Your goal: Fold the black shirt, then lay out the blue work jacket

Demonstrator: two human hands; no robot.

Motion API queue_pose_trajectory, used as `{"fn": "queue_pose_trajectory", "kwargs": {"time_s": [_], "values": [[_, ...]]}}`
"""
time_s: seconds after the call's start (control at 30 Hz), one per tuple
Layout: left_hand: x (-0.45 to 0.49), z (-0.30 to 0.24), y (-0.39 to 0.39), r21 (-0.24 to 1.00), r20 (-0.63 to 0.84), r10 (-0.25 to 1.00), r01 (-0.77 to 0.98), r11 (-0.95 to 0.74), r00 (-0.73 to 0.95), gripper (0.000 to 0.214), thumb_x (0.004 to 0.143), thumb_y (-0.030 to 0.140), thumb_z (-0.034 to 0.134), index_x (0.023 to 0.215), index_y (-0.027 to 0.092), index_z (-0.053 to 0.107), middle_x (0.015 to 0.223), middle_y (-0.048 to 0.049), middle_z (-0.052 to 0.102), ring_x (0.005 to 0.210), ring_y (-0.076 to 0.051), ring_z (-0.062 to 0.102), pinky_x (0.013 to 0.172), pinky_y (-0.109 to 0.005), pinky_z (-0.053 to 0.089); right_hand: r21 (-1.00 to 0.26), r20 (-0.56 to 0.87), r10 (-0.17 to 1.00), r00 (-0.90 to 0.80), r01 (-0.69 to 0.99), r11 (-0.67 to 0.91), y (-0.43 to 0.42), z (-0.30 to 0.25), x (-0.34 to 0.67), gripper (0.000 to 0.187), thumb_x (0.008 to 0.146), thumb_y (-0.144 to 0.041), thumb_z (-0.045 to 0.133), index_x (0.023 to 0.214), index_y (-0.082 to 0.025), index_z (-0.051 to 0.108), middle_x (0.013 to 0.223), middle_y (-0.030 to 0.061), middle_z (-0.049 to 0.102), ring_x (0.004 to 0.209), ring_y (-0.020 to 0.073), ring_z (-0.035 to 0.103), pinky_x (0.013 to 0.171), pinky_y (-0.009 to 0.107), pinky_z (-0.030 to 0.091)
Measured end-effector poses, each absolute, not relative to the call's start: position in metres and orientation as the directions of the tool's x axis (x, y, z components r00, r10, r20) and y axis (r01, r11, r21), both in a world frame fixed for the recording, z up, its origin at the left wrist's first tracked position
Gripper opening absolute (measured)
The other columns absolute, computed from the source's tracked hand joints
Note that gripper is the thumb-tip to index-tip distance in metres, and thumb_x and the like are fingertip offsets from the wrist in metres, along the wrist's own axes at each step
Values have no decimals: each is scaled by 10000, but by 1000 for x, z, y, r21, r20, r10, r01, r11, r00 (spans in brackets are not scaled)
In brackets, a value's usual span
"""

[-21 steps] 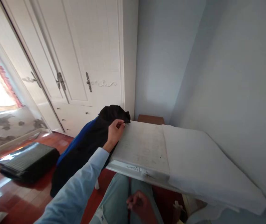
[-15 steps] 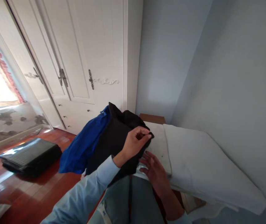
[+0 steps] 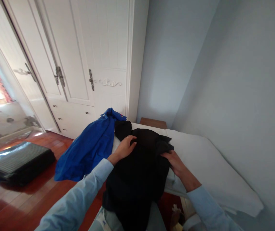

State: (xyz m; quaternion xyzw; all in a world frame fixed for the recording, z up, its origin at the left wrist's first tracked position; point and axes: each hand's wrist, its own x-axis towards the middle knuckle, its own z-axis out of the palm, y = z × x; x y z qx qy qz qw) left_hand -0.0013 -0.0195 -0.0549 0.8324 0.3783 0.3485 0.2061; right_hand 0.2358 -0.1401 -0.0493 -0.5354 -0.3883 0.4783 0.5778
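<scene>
A black garment [image 3: 137, 173] lies bunched on the near end of a white mattress [image 3: 200, 166] and hangs down over my lap. My left hand [image 3: 125, 147] rests on its upper left part, fingers curled onto the cloth. My right hand [image 3: 174, 160] grips the garment's right edge. A blue garment [image 3: 89, 147] drapes off the mattress's left side beside the black one.
A white wardrobe [image 3: 84, 57] with metal handles stands behind. A black suitcase [image 3: 17, 162] lies flat on the red wooden floor [image 3: 31, 199] at left. A brown bedside table [image 3: 153, 123] sits in the corner. A grey wall [image 3: 243, 80] runs along the right.
The black garment has been pulled from the mattress's left side onto its near end and my lap. My right hand rose from my lap and took hold of its right edge.
</scene>
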Motion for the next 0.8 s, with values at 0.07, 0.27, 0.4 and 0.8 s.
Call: {"fn": "queue_pose_trajectory", "kwargs": {"time_s": [0.07,0.27,0.4,0.8], "values": [[-11,-65,5,512,343,790,604,-611,508,348,928,250,533,1262,180,601,1330,-119,636,1271,-234,567,1111,-398,411,-999,-24,969,245,-41,-15,-138,-40,243,323,582,-273,818,883,-163,781,860,65,785,888,264,717,880,379,529],[-23,-81,28,287,201,744,688,-667,637,424,970,443,490,1292,195,612,1431,-127,573,1372,-255,483,1139,-389,352,-987,86,942,323,154,38,-119,3,267,274,589,-303,781,816,-155,746,775,59,750,756,237,687,696,349,528],[-20,-75,20,158,212,813,802,-576,542,479,1012,486,352,1207,177,662,1369,-161,614,1306,-286,540,1050,-412,410,-900,329,806,492,423,109,-102,40,291,257,583,-350,782,720,-191,633,653,-6,644,623,180,585,579,301,464],[-14,-48,11,66,113,970,972,-225,217,625,1005,497,283,953,83,748,1025,-226,719,1010,-368,678,805,-424,512,-553,180,796,578,728,-404,-77,79,394,207,659,-214,755,833,-163,655,589,-22,568,551,164,552,605,345,439]]}}
